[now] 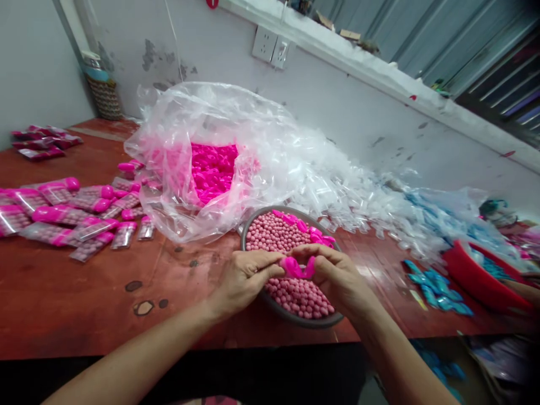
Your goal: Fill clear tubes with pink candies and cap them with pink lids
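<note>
Above a dark round basin (291, 321) of pink beads (272, 232), my left hand (248, 275) and my right hand (333, 273) meet around a bright pink plastic piece (297, 268). My left thumb and fingers pinch its left side. The fingers of my right hand are closed on its right side; whether they hold something more is hidden. Several loose pink caps (301, 225) lie on the beads along the basin's far right edge.
Behind the basin, a clear bag (169, 169) holds pink caps (213, 169). Filled tubes (84, 225) lie left. Clear empty tubes (337, 185) are heaped behind right. Blue packets (439, 289) and a red basin (485, 281) are at right, with another person's hand (523, 289) beside it.
</note>
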Demonstrator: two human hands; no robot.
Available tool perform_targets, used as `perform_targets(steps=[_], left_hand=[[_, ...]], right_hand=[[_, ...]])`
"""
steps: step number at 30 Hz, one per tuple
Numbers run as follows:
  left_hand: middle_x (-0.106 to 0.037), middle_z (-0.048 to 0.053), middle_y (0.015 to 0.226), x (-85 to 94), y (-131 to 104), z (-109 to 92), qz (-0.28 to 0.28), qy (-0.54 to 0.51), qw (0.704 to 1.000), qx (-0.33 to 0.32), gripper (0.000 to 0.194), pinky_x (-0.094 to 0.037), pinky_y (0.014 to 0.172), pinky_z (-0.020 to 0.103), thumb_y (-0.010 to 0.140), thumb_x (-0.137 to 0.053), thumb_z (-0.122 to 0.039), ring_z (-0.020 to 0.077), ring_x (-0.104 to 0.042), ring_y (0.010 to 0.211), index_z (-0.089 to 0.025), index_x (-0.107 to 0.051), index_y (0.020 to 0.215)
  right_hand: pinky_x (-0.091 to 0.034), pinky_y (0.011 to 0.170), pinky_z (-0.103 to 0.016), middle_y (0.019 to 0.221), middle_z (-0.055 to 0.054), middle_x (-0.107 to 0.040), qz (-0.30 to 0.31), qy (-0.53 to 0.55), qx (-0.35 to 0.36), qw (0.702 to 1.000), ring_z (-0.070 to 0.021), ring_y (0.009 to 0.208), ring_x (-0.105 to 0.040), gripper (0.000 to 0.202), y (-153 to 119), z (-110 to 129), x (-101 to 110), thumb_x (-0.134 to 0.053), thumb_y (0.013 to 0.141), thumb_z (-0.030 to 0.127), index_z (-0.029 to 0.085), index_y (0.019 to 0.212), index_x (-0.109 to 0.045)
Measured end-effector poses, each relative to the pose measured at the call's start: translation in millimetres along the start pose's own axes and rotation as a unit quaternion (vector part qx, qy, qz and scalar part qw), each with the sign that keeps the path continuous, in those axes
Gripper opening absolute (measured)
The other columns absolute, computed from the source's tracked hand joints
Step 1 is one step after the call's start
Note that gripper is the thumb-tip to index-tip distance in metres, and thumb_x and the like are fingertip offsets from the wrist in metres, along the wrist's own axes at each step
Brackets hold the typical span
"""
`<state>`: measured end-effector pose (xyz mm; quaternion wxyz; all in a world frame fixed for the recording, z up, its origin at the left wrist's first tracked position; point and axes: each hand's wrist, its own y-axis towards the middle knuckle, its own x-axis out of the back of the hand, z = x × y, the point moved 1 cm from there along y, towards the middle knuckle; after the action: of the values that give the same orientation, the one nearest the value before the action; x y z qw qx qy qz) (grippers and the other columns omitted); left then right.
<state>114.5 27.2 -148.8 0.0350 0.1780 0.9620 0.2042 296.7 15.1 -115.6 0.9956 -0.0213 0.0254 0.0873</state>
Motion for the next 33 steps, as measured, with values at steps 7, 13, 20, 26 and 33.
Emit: perform_targets(steps=[7,13,20,26,33], left_hand=[[-0.070,0.004,0.090,0.7,-11,0,0.012,0.044,0.999,-0.030,0.019,-0.048,0.071,0.023,0.083,-0.057,-0.020,0.0162,-0.064,0.078,-0.019,-0.070,0.097],[-0.071,0.004,0.089,5.0,-14,-3,0.003,0.015,1.000,0.004,0.017,-0.048,0.068,0.022,0.081,-0.059,-0.019,0.0165,-0.064,0.076,-0.019,-0.071,0.094],[-0.071,0.004,0.093,6.7,-14,-5,-0.049,-0.103,0.989,0.098,0.019,-0.051,0.074,0.026,0.079,-0.060,-0.021,0.0201,-0.065,0.084,-0.016,-0.070,0.094],[-0.070,0.005,0.092,9.6,-21,-9,-0.032,-0.020,0.999,-0.010,0.017,-0.049,0.076,0.022,0.082,-0.058,-0.021,0.0169,-0.064,0.084,-0.016,-0.070,0.092],[-0.068,0.003,0.074,11.9,-21,-3,-0.060,0.070,0.996,-0.021,0.021,-0.045,0.064,0.020,0.086,-0.053,-0.023,0.0138,-0.062,0.069,-0.015,-0.070,0.075]], right_hand=[[-0.053,0.074,-0.031,0.084,-0.005,-0.069,0.062,0.067,-0.121,0.988,-0.0157,0.075,-0.065,0.022,1,1,-17,-0.072,0.070,0.027,0.017,0.089,-0.069],[-0.054,0.068,-0.030,0.081,-0.003,-0.067,0.056,0.071,-0.093,0.992,-0.0146,0.072,-0.063,0.016,-2,-3,-30,-0.070,0.072,0.028,0.018,0.083,-0.066],[-0.047,0.092,-0.039,0.102,-0.005,-0.067,-0.028,-0.146,0.096,0.984,-0.0208,0.099,-0.060,0.020,-10,-1,-40,-0.058,0.083,0.032,0.023,0.098,-0.068],[-0.052,0.083,-0.037,0.108,-0.007,-0.064,0.068,-0.017,-0.024,0.997,-0.0203,0.095,-0.062,0.026,-8,2,-42,-0.064,0.078,0.032,0.023,0.102,-0.063],[-0.055,0.062,-0.026,0.082,-0.001,-0.064,0.067,0.113,-0.076,0.988,-0.0120,0.068,-0.062,0.014,6,-14,-54,-0.065,0.078,0.029,0.020,0.088,-0.063]])
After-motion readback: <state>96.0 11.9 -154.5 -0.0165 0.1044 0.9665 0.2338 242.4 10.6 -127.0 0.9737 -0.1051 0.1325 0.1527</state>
